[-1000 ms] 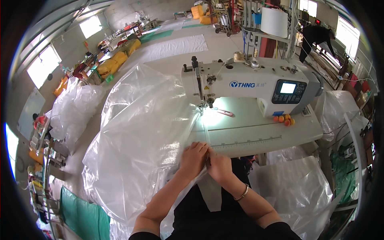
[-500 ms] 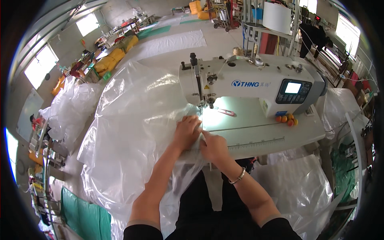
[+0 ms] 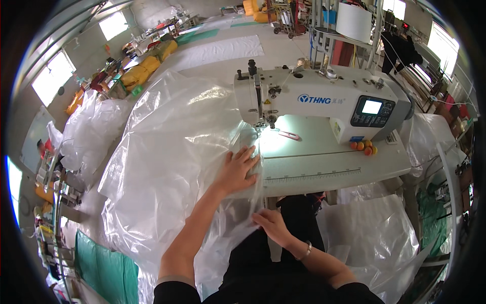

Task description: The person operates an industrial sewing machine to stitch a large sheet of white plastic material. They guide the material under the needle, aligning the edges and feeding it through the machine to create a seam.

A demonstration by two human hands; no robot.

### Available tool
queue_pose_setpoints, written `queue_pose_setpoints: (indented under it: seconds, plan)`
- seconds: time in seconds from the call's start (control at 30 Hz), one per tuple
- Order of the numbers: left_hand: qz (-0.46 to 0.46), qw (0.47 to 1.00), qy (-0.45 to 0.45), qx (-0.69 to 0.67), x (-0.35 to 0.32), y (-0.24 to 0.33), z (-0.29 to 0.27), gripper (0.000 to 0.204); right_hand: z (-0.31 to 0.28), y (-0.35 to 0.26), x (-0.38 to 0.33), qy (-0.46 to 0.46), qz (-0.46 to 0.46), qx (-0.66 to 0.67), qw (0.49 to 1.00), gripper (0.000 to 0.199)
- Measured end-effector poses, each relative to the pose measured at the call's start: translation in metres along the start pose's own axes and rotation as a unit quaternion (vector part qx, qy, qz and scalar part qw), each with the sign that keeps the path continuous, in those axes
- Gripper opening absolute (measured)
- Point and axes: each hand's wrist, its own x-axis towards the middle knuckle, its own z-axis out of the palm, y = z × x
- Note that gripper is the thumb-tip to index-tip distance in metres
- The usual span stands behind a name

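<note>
A large sheet of clear plastic film spreads over the left of the sewing table and hangs down its front. Its right edge runs under the needle area of a white sewing machine. Flat on the film, just in front of the needle, lies my left hand with fingers spread. Below the table's front edge, my right hand pinches the film's edge near my lap; a bangle circles that wrist. Thread snips with a pink handle rest on the machine bed right of the needle.
Small orange-red fruits sit beside the machine's base. A ruler strip runs along the table's front. More plastic film is heaped at lower right, and another bundle stands at left. A white thread cone stands behind the machine.
My right hand has moved from the table by the needle down past the front edge, holding the film's edge. My left hand has flattened and spread its fingers on the film.
</note>
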Motion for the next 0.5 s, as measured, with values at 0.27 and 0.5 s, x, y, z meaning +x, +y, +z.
queue_pose_setpoints:
  seconds: [0.27,0.5]
  plan:
    - [0.064,0.996,-0.051,0.047,-0.041,0.053,-0.003,0.07,-0.043,-0.051,-0.034,-0.012,-0.208,-0.524,0.826,0.025]
    - [0.048,0.996,-0.067,0.016,-0.057,0.084,-0.007,0.055,-0.055,-0.081,0.074,0.142,-0.232,-0.422,0.865,0.024]
